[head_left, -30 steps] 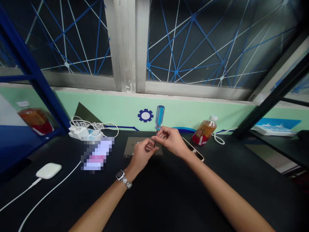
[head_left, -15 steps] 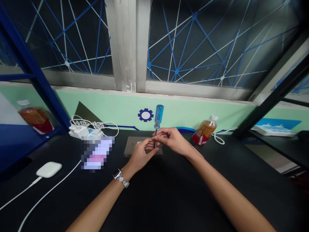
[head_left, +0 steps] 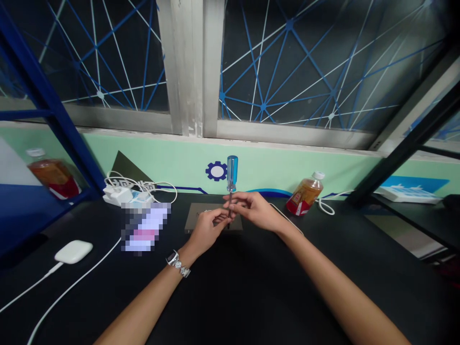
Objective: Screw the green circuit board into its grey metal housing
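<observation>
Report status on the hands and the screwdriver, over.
Left hand and right hand pinching shaft of blue-handled screwdriver, handle up. Tip over metal plate, contact unclear. Bottle off to the right, apart from hands.

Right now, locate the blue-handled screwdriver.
In the head view, the blue-handled screwdriver stands upright at centre, its shaft between the left hand and right hand, above a flat grey plate.
</observation>
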{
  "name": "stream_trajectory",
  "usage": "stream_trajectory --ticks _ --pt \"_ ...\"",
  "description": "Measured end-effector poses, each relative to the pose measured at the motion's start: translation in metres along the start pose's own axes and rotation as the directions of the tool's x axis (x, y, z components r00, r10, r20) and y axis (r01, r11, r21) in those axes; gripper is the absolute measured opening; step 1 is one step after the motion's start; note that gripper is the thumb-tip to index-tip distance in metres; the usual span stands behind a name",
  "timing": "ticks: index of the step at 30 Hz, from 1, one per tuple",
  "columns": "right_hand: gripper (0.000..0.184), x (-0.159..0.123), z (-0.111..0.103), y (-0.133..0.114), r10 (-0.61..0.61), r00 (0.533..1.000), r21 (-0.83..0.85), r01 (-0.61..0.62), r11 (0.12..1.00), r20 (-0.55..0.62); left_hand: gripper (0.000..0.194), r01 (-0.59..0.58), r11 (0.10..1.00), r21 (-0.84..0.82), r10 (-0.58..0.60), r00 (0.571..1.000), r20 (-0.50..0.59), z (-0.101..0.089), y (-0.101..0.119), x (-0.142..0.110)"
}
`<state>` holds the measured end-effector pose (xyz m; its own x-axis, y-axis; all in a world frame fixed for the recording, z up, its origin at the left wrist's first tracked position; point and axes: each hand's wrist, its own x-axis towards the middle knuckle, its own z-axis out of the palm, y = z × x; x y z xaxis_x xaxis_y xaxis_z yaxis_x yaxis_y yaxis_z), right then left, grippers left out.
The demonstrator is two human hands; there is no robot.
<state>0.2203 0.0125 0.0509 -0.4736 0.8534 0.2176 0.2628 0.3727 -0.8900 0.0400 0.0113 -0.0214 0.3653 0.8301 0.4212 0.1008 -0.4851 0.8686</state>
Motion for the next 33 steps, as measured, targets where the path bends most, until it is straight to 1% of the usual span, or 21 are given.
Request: stream_trajectory --ticks 2,4,6,8,10,12,13,15,17,20,22,23,24,25,27,29,31,33 --pt "0.028 -0.002 -0.001 -0.002 -0.002 1.0 -0.01 0.002 1.0 -0.004 0.02 0.005 1.0 -0.015 -0.004 1.0 0.026 -0.001 0.001 0.0" --pt "0.027 -0.002 -0.001 0.0 -0.013 0.999 -0.019 0.012 1.0 -0.033 0.021 -0.002 1.0 -0.022 0.003 0.999 0.045 -0.001 0.001 0.0" --pt "0.026 -0.001 0.001 0.004 -0.023 0.997 -0.019 0.021 1.0 -0.07 0.021 -0.017 1.0 -0.008 0.017 0.999 0.043 0.001 0.001 0.0" --pt "0.026 0.0 0.004 0.008 -0.037 0.989 -0.038 0.032 0.999 -0.144 0.02 -0.02 1.0 0.024 0.02 1.0 -0.001 0.004 0.001 0.0" --pt "0.027 0.002 0.007 0.013 -0.046 0.975 -0.069 0.032 0.997 -0.218 0.02 -0.001 0.998 0.059 0.006 0.997 -0.077 0.007 0.0 0.0" --pt "0.029 0.003 0.011 0.016 -0.045 0.963 -0.077 0.025 0.997 -0.264 0.018 0.017 0.997 0.078 -0.006 0.99 -0.139 0.009 -0.001 0.001" --pt "0.029 0.004 0.013 0.016 -0.044 0.959 -0.077 0.023 0.997 -0.279 0.016 0.022 0.997 0.077 -0.01 0.989 -0.15 0.01 -0.002 0.001" --pt "0.029 0.004 0.014 0.016 -0.049 0.953 -0.089 0.023 0.996 -0.301 0.015 0.02 0.997 0.068 -0.01 0.991 -0.131 0.009 -0.003 0.001" --pt "0.028 0.003 0.012 0.013 -0.044 0.961 -0.096 0.018 0.995 -0.272 0.015 0.007 0.998 0.068 -0.002 0.997 -0.083 0.006 -0.002 0.001" --pt "0.033 0.0 0.005 0.007 0.005 0.995 -0.02 -0.007 1.0 -0.101 0.019 -0.018 0.997 0.076 0.019 1.0 -0.006 0.002 0.001 0.0" --pt "0.033 -0.001 0.0 0.004 0.037 0.999 0.042 -0.037 0.998 0.002 0.023 -0.027 0.997 0.067 0.025 0.999 0.029 0.002 0.002 0.0" --pt "0.032 -0.002 -0.001 0.003 0.043 0.999 0.054 -0.044 0.998 0.018 0.024 -0.031 0.998 0.062 0.029 0.999 0.038 0.002 0.003 0.0" --pt "0.032 -0.002 -0.001 0.003 0.04 0.999 0.047 -0.041 0.998 0.007 0.024 -0.036 0.997 0.063 0.034 0.998 0.045 0.002 0.003 0.0" --pt "0.031 -0.002 -0.001 0.003 0.035 0.999 0.024 -0.034 0.999 -0.026 0.024 -0.043 0.996 0.076 0.04 0.998 0.047 0.001 0.003 -0.001" --pt "0.03 -0.001 0.003 0.004 0.013 0.99 -0.054 -0.021 0.998 -0.143 0.023 -0.067 0.985 0.158 0.061 0.997 0.042 -0.002 0.002 -0.003" --pt "0.033 0.0 0.008 0.007 -0.01 0.96 -0.145 -0.032 0.989 -0.281 0.022 -0.102 0.953 0.287 0.088 0.994 0.062 -0.009 0.0 -0.006" --pt "0.036 0.001 0.014 0.01 -0.05 0.92 -0.227 -0.043 0.973 -0.388 0.022 -0.15 0.9 0.408 0.108 0.986 0.124 -0.016 -0.003 -0.01" --pt "0.038 0.002 0.019 0.015 -0.1 0.89 -0.291 -0.037 0.956 -0.444 0.024 -0.213 0.849 0.483 0.125 0.97 0.208 -0.022 -0.005 -0.013"
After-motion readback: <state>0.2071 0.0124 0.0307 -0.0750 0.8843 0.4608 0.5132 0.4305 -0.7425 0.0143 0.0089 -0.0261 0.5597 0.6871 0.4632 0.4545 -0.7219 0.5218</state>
